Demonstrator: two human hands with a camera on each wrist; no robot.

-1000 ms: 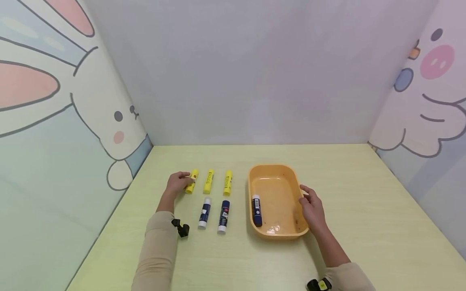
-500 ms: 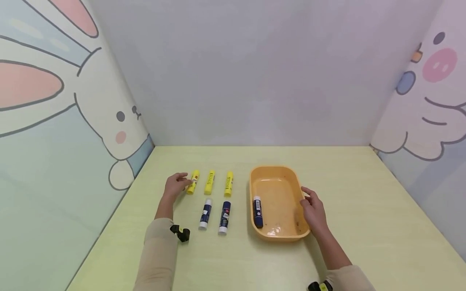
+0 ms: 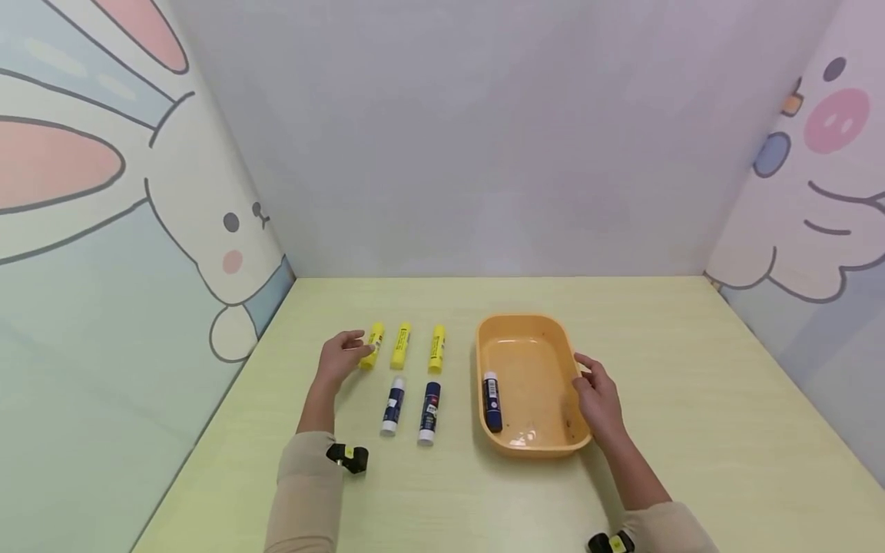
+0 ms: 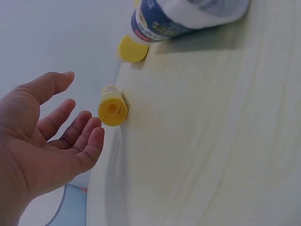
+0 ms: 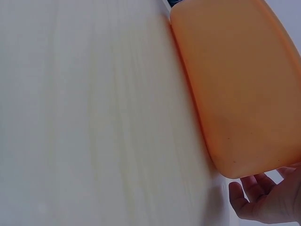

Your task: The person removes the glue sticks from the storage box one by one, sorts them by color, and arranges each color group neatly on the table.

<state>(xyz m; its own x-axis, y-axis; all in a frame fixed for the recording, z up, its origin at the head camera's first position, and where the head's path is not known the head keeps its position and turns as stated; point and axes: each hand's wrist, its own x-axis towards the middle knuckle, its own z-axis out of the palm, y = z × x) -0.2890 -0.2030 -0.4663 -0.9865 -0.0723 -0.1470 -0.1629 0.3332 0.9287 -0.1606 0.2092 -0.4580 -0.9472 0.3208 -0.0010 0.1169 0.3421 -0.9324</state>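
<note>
My left hand (image 3: 340, 358) is beside the leftmost yellow glue stick (image 3: 376, 338), fingers loosely bent and thumb apart from them; its thumb overlaps the stick in the head view. The left wrist view has the end of a yellow glue stick (image 4: 113, 111) just past the fingertips, with nothing inside the hand (image 4: 56, 136). On the other side, my right hand (image 3: 598, 395) grips the right rim of an orange plastic tray (image 3: 532, 384), thumb over the edge and fingers outside. A blue glue stick with a white end (image 3: 492, 402) lies inside the tray along its left wall.
Two more yellow glue sticks, a middle one (image 3: 400, 346) and a right one (image 3: 437, 349), lie in the back row. In front are two blue-and-white glue sticks, left (image 3: 392, 407) and right (image 3: 429, 413). A grey wall (image 3: 484, 153) rises behind the table.
The leftmost yellow glue stick has turned over slightly, showing a different side of its label. My left hand has shifted slightly right with it. The right hand stays at the tray.
</note>
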